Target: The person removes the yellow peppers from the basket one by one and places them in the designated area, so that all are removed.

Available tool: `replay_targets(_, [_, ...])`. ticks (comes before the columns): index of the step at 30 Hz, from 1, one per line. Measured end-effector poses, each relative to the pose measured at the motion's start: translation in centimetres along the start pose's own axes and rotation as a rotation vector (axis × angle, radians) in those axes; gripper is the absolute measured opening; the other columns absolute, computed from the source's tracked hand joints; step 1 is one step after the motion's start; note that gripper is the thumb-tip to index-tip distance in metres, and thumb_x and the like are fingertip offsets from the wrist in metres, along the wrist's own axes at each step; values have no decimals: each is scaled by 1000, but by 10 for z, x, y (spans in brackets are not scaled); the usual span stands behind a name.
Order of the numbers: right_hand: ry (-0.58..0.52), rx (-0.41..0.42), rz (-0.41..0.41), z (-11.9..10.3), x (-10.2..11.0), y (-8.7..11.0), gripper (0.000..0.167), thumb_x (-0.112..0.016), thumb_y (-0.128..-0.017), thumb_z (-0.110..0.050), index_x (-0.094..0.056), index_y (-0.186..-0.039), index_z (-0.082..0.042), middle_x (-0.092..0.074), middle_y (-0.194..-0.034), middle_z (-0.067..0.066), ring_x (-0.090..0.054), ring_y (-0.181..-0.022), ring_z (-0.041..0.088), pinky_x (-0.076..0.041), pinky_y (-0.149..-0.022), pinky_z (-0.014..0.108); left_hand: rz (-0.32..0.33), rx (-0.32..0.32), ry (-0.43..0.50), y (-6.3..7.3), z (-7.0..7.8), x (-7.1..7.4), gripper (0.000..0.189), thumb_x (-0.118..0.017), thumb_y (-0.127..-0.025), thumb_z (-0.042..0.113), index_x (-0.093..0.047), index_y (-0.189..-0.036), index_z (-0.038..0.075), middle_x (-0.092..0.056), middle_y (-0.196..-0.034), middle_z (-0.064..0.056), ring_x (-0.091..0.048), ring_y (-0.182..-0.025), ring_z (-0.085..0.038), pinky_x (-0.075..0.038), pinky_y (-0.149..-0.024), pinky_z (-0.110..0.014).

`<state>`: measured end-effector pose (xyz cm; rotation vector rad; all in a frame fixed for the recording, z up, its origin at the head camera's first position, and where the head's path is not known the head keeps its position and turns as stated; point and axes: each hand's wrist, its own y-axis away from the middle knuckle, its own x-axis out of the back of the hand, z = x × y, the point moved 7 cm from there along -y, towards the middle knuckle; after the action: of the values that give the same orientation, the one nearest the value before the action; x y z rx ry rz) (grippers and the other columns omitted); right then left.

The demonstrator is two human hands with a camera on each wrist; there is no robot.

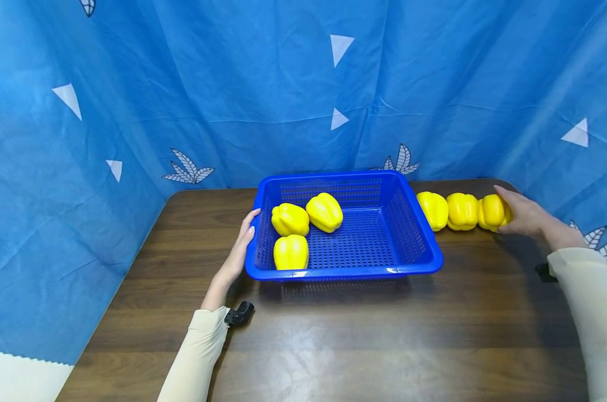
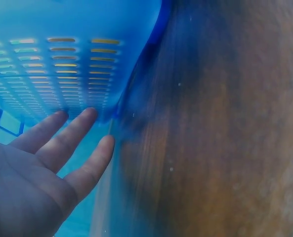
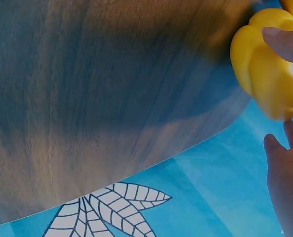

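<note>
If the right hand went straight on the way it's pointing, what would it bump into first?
First, the glossy, lobed yellow bell pepper at the row's right end, which the right hand holds; past it, probably the matching middle pepper, though depth is unclear.

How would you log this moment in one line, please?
left hand: touching blue basket | right hand: gripping rightmost yellow pepper | in basket: three peppers | on table: two ungripped peppers
</note>
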<state>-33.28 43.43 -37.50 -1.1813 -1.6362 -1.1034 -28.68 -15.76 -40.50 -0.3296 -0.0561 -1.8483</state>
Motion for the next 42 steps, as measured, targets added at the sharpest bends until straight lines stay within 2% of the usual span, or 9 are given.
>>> replay_targets(8, [-15,-23,-9,1,5,6,112,-74,-71,-10,7,-148,1,-9,-146,40,-17,-126,59,-19,-101,73,1,-2,11,0,2,0,52,-19,-100,40,-11,-149,26,-7,-158,-5,-19,-142,-37,-27,-109,-64])
replay_targets(16, [38,8,10,-6,11,10,108,-75,-72,-12,1,-147,6,-15,-143,41,-21,-125,59,-23,-100,72,2,-9,17,1,2,1,51,-18,-100,39,-11,-149,26,-7,-158,-5,-19,-142,-37,-26,-109,-64])
replay_targets(25, [22,35,11,-13,16,13,105,-73,-75,-17,0,-148,4,-13,-146,39,-19,-129,58,-21,-101,71,-5,-20,22,1,2,-1,51,-17,-100,39,-10,-149,26,-6,-159,-5,-18,-143,-37,-25,-110,-64])
replay_targets(32, [-9,31,36,-29,23,12,103,-71,-79,-19,2,-149,-1,-7,-150,35,-14,-133,57,-19,-102,72,-4,-14,25,1,-1,-1,52,-17,-100,40,-10,-149,26,-6,-159,-5,-17,-143,-36,-24,-110,-64])
replay_targets(42, [13,85,71,-56,32,8,99,-70,-80,-17,0,-150,-4,-10,-151,33,-18,-133,55,-21,-102,72,6,-19,32,0,1,-1,51,-18,-101,37,-12,-149,24,-8,-158,-5,-17,-143,-35,-22,-112,-63])
